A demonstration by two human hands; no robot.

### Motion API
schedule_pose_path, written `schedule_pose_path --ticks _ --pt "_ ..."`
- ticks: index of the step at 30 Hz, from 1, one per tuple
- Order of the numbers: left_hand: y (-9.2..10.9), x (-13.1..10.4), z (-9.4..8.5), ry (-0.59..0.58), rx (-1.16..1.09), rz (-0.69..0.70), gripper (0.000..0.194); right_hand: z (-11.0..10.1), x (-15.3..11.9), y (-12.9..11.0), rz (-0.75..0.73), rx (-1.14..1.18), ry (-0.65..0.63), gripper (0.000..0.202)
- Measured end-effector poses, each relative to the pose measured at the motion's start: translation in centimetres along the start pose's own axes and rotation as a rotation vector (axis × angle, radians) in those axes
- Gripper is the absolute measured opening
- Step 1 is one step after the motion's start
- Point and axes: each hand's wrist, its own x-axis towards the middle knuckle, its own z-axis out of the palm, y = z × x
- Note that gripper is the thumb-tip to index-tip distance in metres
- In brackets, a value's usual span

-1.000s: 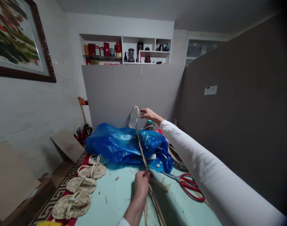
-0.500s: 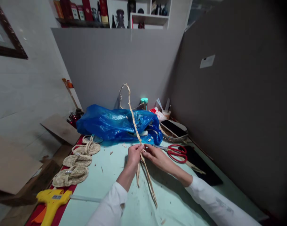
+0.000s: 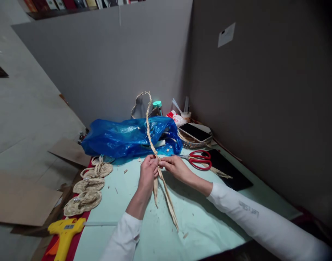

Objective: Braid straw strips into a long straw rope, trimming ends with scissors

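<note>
A long braided straw cord [image 3: 148, 127] rises from my hands and loops over above the blue bag. My left hand [image 3: 148, 172] pinches the cord at its lower end, fingers closed. From the right, my right hand [image 3: 176, 167] grips the same spot between thumb and fingers. Two loose flat strands [image 3: 168, 197] hang from there toward me over the pale green tabletop [image 3: 122, 203]. The fingertips of both hands nearly touch, and the exact crossing of the strands between them is hidden.
Behind the hands lies a blue plastic bag [image 3: 119, 137]. Red-handled scissors [image 3: 200, 164] and a phone [image 3: 195, 132] are on the right. Small woven sandals [image 3: 84, 202] line the left edge, with a yellow glue gun [image 3: 65, 232] nearer me. Grey panels stand behind.
The view has tilted down and turned right, so things sit further left and higher. Both hands still hold the cord, and its upper loop leans a little differently.
</note>
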Motion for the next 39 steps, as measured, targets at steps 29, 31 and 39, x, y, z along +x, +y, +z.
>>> schedule_pose_path --ticks 29,31,39 --pt "1.4 -3.9 1.3 0.206 1.004 0.545 0.018 -0.9 -0.2 -0.7 0.153 0.240 0.065 0.025" --pt "0.1 -4.4 1.5 0.214 1.171 0.728 0.022 -0.7 -0.3 -0.9 0.224 0.377 0.074 0.023" --pt "-0.9 -5.0 2.0 0.160 1.415 0.891 0.028 -0.5 -0.5 -1.5 0.326 0.463 0.136 0.020"
